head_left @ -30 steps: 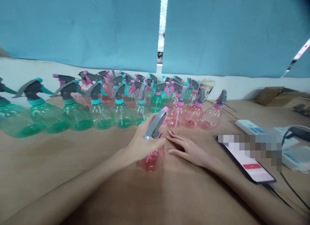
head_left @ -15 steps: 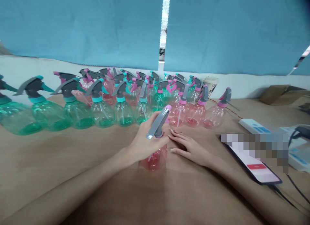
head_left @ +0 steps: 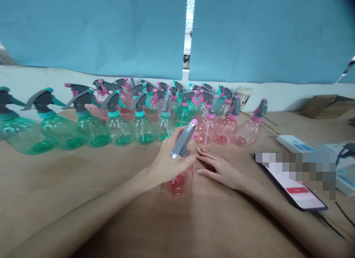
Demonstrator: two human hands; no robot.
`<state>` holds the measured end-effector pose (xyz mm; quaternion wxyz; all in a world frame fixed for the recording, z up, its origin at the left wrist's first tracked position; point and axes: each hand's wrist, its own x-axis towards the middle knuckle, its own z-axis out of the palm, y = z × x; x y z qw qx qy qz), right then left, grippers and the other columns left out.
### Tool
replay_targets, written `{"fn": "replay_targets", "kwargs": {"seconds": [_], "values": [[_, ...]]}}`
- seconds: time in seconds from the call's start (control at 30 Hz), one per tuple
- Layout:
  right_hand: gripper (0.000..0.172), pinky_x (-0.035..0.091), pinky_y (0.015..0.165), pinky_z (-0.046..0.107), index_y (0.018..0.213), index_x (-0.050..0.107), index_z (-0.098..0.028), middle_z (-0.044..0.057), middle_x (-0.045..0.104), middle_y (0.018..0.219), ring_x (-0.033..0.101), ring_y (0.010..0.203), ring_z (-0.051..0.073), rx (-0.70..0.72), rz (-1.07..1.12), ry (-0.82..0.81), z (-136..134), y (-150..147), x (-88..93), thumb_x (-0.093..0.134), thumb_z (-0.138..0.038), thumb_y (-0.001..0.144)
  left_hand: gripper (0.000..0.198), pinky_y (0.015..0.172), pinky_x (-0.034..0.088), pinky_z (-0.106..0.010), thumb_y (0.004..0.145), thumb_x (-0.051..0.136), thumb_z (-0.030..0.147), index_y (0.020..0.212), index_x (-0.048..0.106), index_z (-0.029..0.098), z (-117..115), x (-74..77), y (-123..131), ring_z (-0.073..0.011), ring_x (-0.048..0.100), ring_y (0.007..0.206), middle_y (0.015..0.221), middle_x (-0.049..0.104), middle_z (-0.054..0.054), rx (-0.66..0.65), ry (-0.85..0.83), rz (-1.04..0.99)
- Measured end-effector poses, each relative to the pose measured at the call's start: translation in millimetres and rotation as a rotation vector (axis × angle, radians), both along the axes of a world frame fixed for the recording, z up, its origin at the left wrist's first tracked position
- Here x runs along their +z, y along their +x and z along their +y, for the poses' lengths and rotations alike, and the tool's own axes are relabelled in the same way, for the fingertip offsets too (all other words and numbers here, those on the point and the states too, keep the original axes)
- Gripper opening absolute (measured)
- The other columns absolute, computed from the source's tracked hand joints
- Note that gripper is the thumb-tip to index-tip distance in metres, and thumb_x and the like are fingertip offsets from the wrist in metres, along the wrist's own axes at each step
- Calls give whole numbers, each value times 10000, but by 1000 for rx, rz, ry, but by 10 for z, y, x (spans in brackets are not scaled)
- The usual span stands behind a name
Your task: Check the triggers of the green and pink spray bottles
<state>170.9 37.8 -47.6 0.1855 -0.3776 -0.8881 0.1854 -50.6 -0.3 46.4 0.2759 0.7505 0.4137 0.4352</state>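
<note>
My left hand [head_left: 172, 163] is wrapped around the neck of a pink plastic spray bottle [head_left: 179, 183], whose grey trigger head [head_left: 183, 141] points up and away from me. The bottle's base is near or on the tabletop. My right hand [head_left: 219, 170] lies flat on the brown table, holding nothing, with its fingertips just right of the bottle and close to my left hand. Behind both hands stand rows of teal-tinted spray bottles [head_left: 119, 130] and pink ones [head_left: 224, 132], with grey triggers.
A paper cup [head_left: 243, 97] stands behind the bottles. To the right lie a phone [head_left: 298, 189] with a partly pixelated screen, a white power strip [head_left: 294, 144], cables and flattened cardboard [head_left: 324, 106]. A white ledge and blue curtain [head_left: 97, 32] run along the back.
The whole view has drifted slightly, so everything sits a little further right. My left hand still holds the pink bottle, and my right hand stays flat beside it.
</note>
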Motion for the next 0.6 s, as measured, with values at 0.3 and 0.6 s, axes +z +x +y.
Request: {"fn": "replay_targets", "kwargs": {"seconds": [0.3,0.6], "values": [[623,268,1138,493,1402,435,-240,65,345,1506,278,1404,260,-13,-20,3,-21,-17,24,449,-590,887,417,654,484,-298,708,543,126,1121,497,169,5,47,5,-147,582,690,803,587,8,26,67,49],[645,255,1147,468,1415,415,-237,56,304,1527,268,1408,256,-16,-51,-8,-8,-11,18,439,-603,884,245,575,413,-257,699,517,102,934,518,171,-3,89,14,-98,473,587,754,521,30,-16,60,-4]]}}
